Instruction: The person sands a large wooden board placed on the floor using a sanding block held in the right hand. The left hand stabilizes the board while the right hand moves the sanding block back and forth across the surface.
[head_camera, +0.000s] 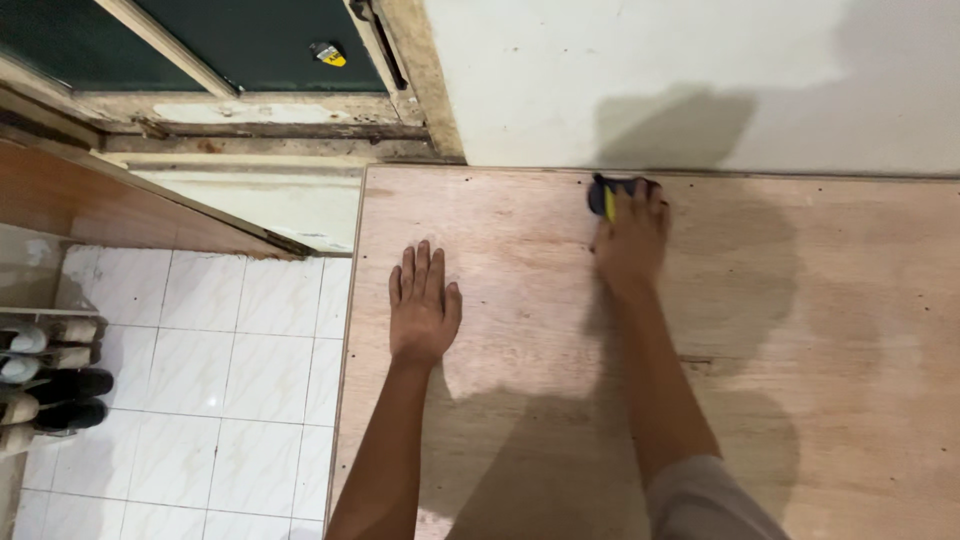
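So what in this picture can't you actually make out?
- Blue and yellow tool, head view: the right hand covers most of it, so its kind is unclear.
- Shoes: cut off by the left edge.
- Small yellow object behind the dark window: too small to identify.
- Plywood sheet: runs past the right and bottom edges.

The left hand (423, 305) lies flat, fingers spread, on the pale brown plywood sheet (820, 330). The right hand (630, 235) grips a small blue-and-yellow tool (606, 196) at the sheet's far edge, beside the white wall (700, 70).
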